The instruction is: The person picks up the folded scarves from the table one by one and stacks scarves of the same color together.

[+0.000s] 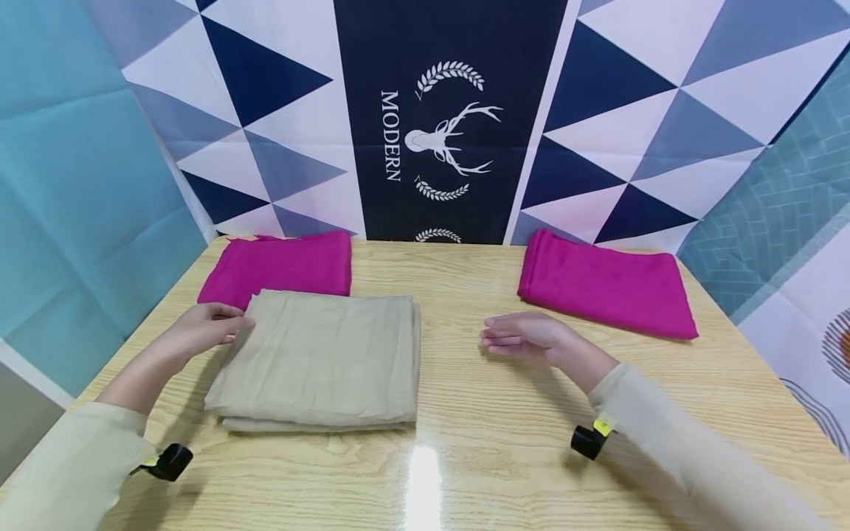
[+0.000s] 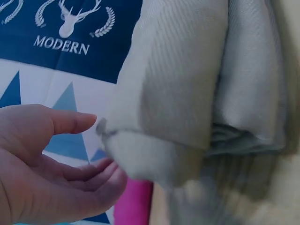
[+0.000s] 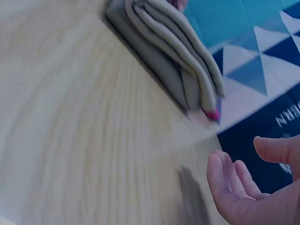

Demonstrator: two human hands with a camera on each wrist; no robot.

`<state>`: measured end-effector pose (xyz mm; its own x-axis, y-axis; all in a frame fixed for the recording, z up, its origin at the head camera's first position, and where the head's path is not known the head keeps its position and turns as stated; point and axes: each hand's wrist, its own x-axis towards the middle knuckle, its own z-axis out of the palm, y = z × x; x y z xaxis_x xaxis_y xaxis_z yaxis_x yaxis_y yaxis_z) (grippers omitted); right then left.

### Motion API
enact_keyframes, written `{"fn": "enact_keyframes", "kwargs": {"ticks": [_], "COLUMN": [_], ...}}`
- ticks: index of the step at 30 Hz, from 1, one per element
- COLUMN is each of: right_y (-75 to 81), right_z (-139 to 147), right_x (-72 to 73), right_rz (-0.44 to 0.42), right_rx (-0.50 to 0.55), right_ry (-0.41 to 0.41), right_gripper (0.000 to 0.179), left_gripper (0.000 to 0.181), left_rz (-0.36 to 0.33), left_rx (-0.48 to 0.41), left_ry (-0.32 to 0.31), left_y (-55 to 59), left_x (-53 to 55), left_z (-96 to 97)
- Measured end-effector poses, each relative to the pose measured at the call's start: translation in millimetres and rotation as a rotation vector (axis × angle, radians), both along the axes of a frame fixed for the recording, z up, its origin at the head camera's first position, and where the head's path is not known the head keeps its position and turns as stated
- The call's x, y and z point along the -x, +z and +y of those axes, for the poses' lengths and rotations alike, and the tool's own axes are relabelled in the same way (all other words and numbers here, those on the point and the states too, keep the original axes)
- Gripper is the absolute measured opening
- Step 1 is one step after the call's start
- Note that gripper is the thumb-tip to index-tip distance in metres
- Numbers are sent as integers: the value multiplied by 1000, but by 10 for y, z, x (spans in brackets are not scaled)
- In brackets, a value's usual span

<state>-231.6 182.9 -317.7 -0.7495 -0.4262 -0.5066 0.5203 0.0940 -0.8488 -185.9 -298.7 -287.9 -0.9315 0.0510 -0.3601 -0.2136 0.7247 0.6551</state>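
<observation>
Centrally, a folded beige cloth [image 1: 322,361] lies flat on the wooden table [image 1: 505,435], its far left corner overlapping the near edge of 1 magenta cloth [image 1: 285,265]; a 2nd magenta cloth [image 1: 604,284] lies well apart at the far right. The left hand [image 1: 202,328] rests at the beige cloth's left edge near the far corner, fingertips touching or just beside the fabric; the left wrist view shows the fingers [image 2: 75,122] straight to loosely bent, thumb apart from them, with the layered corner [image 2: 154,150] just beyond the tips and nothing pinched. The right hand [image 1: 527,339] hovers low over bare table to the right of the beige cloth, well clear of it, palm turned inward, fingers [image 3: 225,178] extended and relaxed, holding nothing. Both forearms reach forward from the near edge, sleeves to the wrists. Judged from this layout, handling the stack well calls for catching all layers at the corner together, since the right wrist view shows several loose folds [image 3: 183,61] at the edge that could slip apart, and for bringing the right hand to the opposite edge so the stack stays square and the magenta cloth beneath is not dragged.
</observation>
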Motion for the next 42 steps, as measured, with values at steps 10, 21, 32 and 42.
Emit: {"fn": "enact_keyframes", "kwargs": {"ticks": [10, 21, 32, 42], "right_y": [174, 345, 302, 250], "right_z": [620, 1172, 1669, 2020], "right_x": [166, 436, 645, 652], "right_rz": [225, 516, 532, 389], "right_rx": [-269, -896, -1156, -1251], "right_ry": [-36, -257, -314, -238], "right_gripper": [60, 58, 55, 72], "left_gripper": [68, 68, 56, 50], "left_rz": [135, 131, 108, 87], "left_rx": [248, 272, 284, 311], "left_ry": [-75, -202, -293, -358], "left_y": [168, 366, 415, 493], "left_x": [160, 428, 739, 1008], "left_z": [297, 639, 1078, 1501]}}
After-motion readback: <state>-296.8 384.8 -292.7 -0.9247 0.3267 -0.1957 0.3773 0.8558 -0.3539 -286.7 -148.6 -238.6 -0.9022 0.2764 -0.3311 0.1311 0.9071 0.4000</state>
